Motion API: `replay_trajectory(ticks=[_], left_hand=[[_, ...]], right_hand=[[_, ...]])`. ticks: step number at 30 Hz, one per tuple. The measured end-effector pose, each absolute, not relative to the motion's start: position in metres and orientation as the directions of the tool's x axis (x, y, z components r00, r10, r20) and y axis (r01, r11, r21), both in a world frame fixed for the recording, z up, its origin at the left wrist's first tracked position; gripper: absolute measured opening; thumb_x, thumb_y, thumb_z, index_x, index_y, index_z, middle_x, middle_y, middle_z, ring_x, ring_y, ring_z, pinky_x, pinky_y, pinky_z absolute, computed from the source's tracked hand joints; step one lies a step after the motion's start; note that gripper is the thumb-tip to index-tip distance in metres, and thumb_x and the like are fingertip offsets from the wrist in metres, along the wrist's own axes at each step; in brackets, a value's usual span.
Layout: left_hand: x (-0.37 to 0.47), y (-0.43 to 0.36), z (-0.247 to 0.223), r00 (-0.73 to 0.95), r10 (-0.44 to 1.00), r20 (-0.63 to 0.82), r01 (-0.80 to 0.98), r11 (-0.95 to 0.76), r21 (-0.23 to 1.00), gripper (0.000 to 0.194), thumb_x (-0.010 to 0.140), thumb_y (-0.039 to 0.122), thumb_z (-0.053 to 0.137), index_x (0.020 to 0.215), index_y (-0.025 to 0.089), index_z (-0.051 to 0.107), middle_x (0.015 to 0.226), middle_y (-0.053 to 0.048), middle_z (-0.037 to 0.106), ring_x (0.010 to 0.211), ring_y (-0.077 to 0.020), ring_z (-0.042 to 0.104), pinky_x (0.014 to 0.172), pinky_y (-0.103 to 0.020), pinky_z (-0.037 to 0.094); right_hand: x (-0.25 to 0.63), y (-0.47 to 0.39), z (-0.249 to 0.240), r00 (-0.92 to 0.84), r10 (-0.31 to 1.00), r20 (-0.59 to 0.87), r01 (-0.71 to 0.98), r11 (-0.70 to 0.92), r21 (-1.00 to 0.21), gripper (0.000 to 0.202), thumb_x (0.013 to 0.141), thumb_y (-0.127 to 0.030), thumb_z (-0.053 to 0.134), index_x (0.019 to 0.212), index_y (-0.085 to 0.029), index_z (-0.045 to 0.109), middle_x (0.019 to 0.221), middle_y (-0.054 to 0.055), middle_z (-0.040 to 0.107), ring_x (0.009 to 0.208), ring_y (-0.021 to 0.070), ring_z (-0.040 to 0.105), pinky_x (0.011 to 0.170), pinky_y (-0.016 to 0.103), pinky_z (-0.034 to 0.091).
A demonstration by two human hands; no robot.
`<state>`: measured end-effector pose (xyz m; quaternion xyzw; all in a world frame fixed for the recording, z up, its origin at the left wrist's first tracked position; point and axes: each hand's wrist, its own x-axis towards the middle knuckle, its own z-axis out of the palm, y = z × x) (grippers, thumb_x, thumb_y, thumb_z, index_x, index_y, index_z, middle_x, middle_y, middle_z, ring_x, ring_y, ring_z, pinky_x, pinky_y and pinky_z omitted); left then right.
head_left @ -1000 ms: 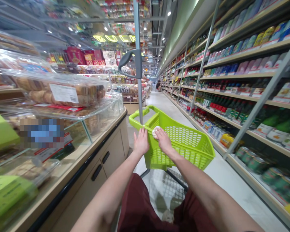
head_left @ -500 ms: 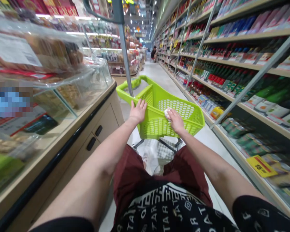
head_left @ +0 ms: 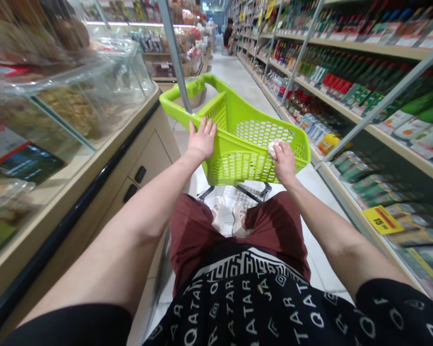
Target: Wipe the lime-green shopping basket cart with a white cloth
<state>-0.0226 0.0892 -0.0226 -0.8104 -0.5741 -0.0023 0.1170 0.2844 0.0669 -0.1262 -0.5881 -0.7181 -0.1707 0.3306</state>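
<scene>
A bright green shopping cart with perforated sides stands crosswise in front of my legs. My left hand lies on its near rim close to the handle, fingers spread, holding nothing. Farther right along the same rim, my right hand pinches a crumpled white cloth or tissue against the cart's edge. No goods show inside the basket part that is in view. A grey pole rises by the cart's handle.
On the left runs a wooden counter with drawers and a black bumper rail, topped by glass bins. Stocked shelves line the right. Down the aisle a person sits low beside the shelves.
My right hand has moved right along the cart's rim with the white cloth. The view has tilted down, so the cart appears higher and my shoes show more clearly.
</scene>
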Motion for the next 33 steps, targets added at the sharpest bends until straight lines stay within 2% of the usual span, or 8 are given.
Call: replay_trajectory(ticks=[3,6,10,13,17,19,26,33], left_hand=[[-0.023,0.084,-0.021,0.339,0.926,0.165,0.931,-0.304,-0.204,0.067,0.082,0.028,0.036,0.139,0.014,0.004,0.147,-0.008,0.005,0.133,-0.0265,-0.009,0.102,-0.056,-0.009],[-0.022,0.079,-0.023,0.342,0.914,0.221,0.929,-0.293,-0.225,0.066,0.079,0.023,0.037,0.139,0.016,0.011,0.147,-0.008,0.01,0.134,-0.0254,-0.003,0.104,-0.055,-0.001],[-0.02,0.076,-0.027,0.357,0.886,0.295,0.923,-0.285,-0.259,0.063,0.076,0.018,0.036,0.137,0.013,0.02,0.145,-0.009,0.017,0.133,-0.0254,0.007,0.103,-0.055,0.009],[-0.02,0.074,-0.028,0.36,0.879,0.313,0.92,-0.278,-0.277,0.062,0.075,0.017,0.035,0.136,0.013,0.022,0.145,-0.009,0.019,0.133,-0.0255,0.011,0.102,-0.055,0.013],[-0.022,0.072,-0.028,0.373,0.866,0.332,0.914,-0.282,-0.291,0.061,0.075,0.015,0.034,0.135,0.013,0.025,0.144,-0.01,0.021,0.133,-0.0256,0.013,0.101,-0.055,0.015],[-0.023,0.071,-0.028,0.38,0.86,0.341,0.913,-0.288,-0.29,0.061,0.074,0.014,0.034,0.135,0.012,0.025,0.144,-0.01,0.021,0.132,-0.026,0.014,0.101,-0.056,0.016],[-0.023,0.068,-0.029,0.365,0.866,0.343,0.925,-0.295,-0.239,0.061,0.074,0.013,0.033,0.135,0.012,0.026,0.144,-0.01,0.021,0.133,-0.026,0.013,0.102,-0.055,0.014],[-0.023,0.065,-0.027,0.355,0.874,0.331,0.93,-0.292,-0.224,0.064,0.073,0.015,0.036,0.135,0.012,0.025,0.144,-0.01,0.02,0.133,-0.0254,0.012,0.103,-0.055,0.013]], right_hand=[[0.303,0.056,-0.125,-0.126,0.729,0.673,0.963,0.253,-0.093,0.037,0.087,-0.022,0.032,0.117,-0.016,0.052,0.128,0.011,0.045,0.123,0.0245,0.031,0.099,0.042,0.031],[0.337,0.036,-0.128,-0.068,0.722,0.689,0.983,0.168,-0.079,0.036,0.085,-0.019,0.032,0.115,-0.014,0.052,0.125,0.013,0.047,0.122,0.0251,0.033,0.097,0.045,0.033],[0.356,0.022,-0.137,0.099,0.694,0.713,0.984,0.036,-0.172,0.038,0.082,-0.014,0.033,0.116,-0.012,0.051,0.125,0.015,0.046,0.121,0.0246,0.034,0.097,0.045,0.033],[0.326,0.031,-0.138,0.093,0.673,0.734,0.971,0.104,-0.217,0.038,0.082,-0.013,0.034,0.116,-0.01,0.051,0.126,0.015,0.046,0.122,0.0239,0.033,0.099,0.043,0.032],[0.267,0.048,-0.129,-0.098,0.649,0.755,0.926,0.338,-0.17,0.038,0.083,-0.013,0.033,0.116,-0.014,0.051,0.128,0.012,0.044,0.126,0.0224,0.028,0.101,0.042,0.031],[0.255,0.051,-0.126,-0.127,0.634,0.763,0.911,0.379,-0.162,0.038,0.084,-0.013,0.034,0.117,-0.016,0.051,0.129,0.011,0.043,0.126,0.0224,0.028,0.1,0.043,0.033],[0.294,0.043,-0.133,0.004,0.608,0.794,0.956,0.231,-0.182,0.038,0.082,-0.011,0.034,0.115,-0.014,0.053,0.124,0.014,0.048,0.121,0.0243,0.035,0.096,0.047,0.035],[0.274,0.068,-0.141,-0.019,0.62,0.785,0.941,0.275,-0.195,0.037,0.081,-0.011,0.035,0.111,-0.015,0.057,0.122,0.013,0.05,0.121,0.0254,0.035,0.096,0.047,0.035]])
